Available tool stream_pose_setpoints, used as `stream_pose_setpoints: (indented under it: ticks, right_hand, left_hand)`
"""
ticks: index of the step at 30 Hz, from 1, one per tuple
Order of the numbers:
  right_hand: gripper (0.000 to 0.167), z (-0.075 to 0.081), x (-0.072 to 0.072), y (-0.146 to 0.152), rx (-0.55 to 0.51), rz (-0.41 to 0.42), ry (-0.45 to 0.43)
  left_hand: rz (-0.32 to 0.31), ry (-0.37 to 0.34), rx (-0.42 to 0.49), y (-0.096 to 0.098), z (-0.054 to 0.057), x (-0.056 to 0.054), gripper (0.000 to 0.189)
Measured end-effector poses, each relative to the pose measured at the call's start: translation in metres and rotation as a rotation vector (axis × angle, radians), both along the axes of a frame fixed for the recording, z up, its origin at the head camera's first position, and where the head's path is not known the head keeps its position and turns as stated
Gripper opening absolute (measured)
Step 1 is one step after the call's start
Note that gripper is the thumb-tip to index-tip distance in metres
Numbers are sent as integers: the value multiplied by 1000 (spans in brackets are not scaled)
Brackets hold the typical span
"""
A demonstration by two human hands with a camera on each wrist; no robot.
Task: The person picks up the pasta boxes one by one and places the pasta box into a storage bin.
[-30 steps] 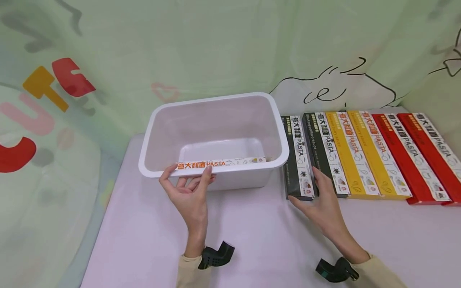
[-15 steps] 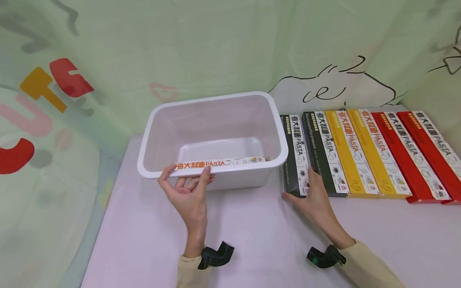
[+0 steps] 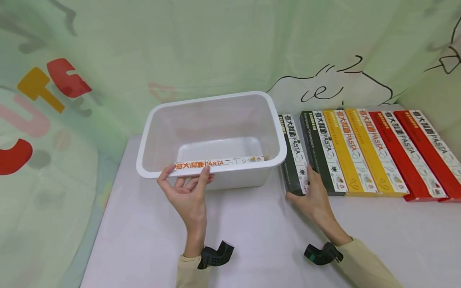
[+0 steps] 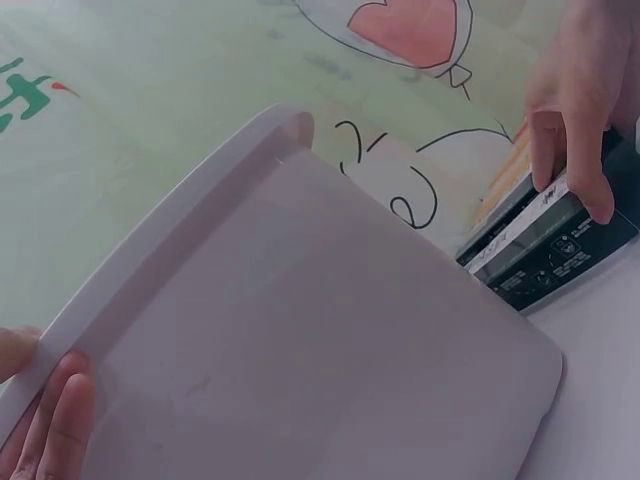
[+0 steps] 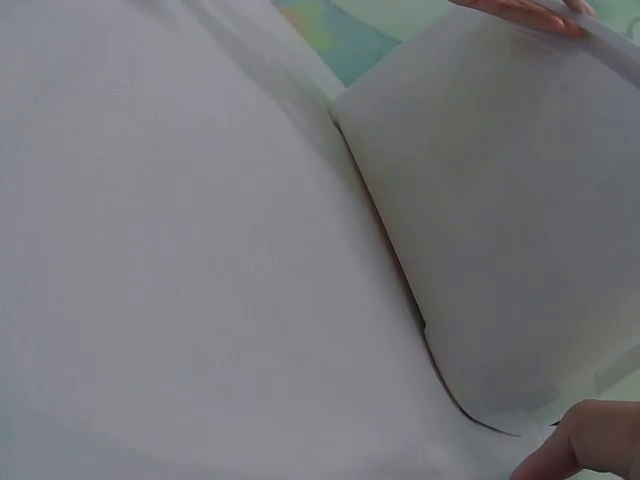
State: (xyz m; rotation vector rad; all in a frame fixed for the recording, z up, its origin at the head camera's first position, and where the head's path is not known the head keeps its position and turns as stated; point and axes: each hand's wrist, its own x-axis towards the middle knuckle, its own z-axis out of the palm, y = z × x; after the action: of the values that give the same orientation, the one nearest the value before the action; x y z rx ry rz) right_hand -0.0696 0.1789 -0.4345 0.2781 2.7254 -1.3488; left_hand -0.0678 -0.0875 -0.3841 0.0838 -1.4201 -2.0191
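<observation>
My left hand (image 3: 189,196) grips the near rim of a white plastic tub (image 3: 212,182). In the left wrist view, several fingers (image 4: 65,430) curl under that rim. Just inside it lies a pasta box (image 3: 230,161), its white side with orange lettering showing. To the right of the tub, my right hand (image 3: 315,202) holds the near end of the leftmost black pasta box (image 3: 293,164), thumb at its left corner and fingers on its right side. The left wrist view shows this right hand (image 4: 580,110) from the far side, reaching over the box. Its thumb (image 5: 585,440) shows in the right wrist view.
Right of the held box, a second black pasta box (image 3: 322,156), two yellow boxes (image 3: 347,156) and two red boxes (image 3: 407,160) lie side by side. A printed green curtain (image 3: 216,48) hangs behind the white table (image 3: 248,232).
My right hand has shifted slightly left and its thumb has come up against the black box. The box's near end has moved a little. My left hand stays on the rim.
</observation>
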Motion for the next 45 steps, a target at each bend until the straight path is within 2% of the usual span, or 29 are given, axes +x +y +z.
stream_pose_setpoints:
  ticks: [8,21,30,34,45]
  right_hand:
    - [111,5,2,-1,-7,-23,7]
    - [104,31,-6,15,67,18,130]
    - [108,30,-9,20,80,-2,116]
    - [109,29,-11,24,111,-8,141]
    - [100,24,-10,38,159,-49,162]
  left_hand:
    - [-10,8,8,1,1,0,70]
    - [3,21,2,0,4,-1,69]
    - [-3,4,8,1,3,0,70]
    - [-3,1,2,1,1,0,70]
    - [-9,-4,-8,0,0,1,70]
